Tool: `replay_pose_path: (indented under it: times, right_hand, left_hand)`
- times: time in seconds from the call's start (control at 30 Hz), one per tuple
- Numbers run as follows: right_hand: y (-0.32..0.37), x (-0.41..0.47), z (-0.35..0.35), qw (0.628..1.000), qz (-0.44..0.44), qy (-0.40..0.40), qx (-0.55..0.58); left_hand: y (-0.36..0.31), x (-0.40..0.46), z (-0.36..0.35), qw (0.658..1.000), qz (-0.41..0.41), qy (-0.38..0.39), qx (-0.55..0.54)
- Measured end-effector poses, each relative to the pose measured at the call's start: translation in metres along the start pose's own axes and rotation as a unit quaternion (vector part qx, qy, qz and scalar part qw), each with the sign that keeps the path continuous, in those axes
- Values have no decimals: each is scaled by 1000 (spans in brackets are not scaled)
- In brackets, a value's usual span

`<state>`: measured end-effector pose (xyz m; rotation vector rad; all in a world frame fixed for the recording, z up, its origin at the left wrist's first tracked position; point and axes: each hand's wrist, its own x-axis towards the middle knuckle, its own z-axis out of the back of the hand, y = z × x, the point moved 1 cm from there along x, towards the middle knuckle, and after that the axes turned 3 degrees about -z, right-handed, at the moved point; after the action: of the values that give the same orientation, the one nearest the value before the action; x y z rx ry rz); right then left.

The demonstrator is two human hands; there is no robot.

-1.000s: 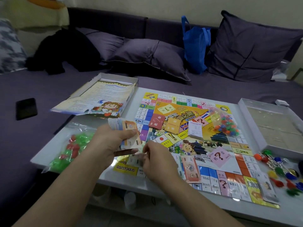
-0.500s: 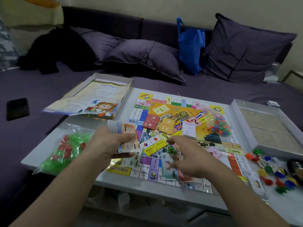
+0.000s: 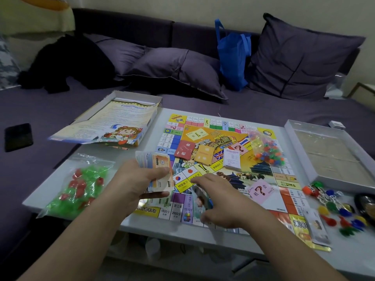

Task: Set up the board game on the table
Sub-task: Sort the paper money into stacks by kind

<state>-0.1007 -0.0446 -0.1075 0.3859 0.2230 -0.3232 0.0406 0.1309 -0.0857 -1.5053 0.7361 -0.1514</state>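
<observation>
- A purple sofa with dark cushions fills the upper half of the frame; a blue fabric bag leans upright between two cushions at upper centre.
- A white rectangular table spans the lower half, and the colourful square game board lies flat on it at the centre.
- An open white box tray sits at the right edge, just beside the board.
- A box lid holding a printed rule sheet lies at left centre, overhanging the table's far left corner.
- A clear plastic bag of green and red pieces rests at lower left on the table.
- A smaller clear bag of mixed coloured pegs lies on the board's upper right part.
- The left hand grips a stack of paper play money just left of centre, fingers curled around it.
- The right hand is over the board's near edge, fingers pinching a pale banknote.
- Red, orange and white card decks lie near the board's middle.
- Loose coloured pawns are scattered at lower right.
</observation>
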Motion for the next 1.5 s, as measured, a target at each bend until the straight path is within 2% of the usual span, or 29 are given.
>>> replay_pose_path:
  times: [0.33, 0.47, 0.57, 0.7, 0.8, 1.03, 1.17, 1.27, 1.5]
  right_hand:
    - [10, 12, -4, 999, -9, 5, 39]
    - [9, 15, -7, 996, -35, -38, 73]
    - [5, 20, -7, 983, -69, -80, 147]
    - [3, 27, 1, 947, -93, -107, 287]
    - [9, 36, 0, 938, -92, -107, 317]
    - [29, 45, -18, 975, -48, -91, 199]
    - [20, 34, 2, 969, -65, -83, 225]
    - [4, 26, 14, 974, -85, -68, 197]
    - [2, 15, 3, 997, -43, -46, 38]
  left_hand:
    - [-1, 1, 8, 1000, -7, -3, -6]
    - [-2, 3, 10, 1000, -7, -14, -10]
    - [-2, 3, 11, 1000, -3, -14, -13]
    - [-4, 3, 14, 999, 2, -28, -25]
    - [-4, 1, 15, 999, -3, -32, -29]
    - [-4, 1, 13, 999, -12, -29, -19]
    - [-4, 3, 13, 999, -12, -28, -18]
    - [-4, 3, 10, 1000, -16, -16, -12]
    - [0, 3, 6, 1000, -15, -10, -5]
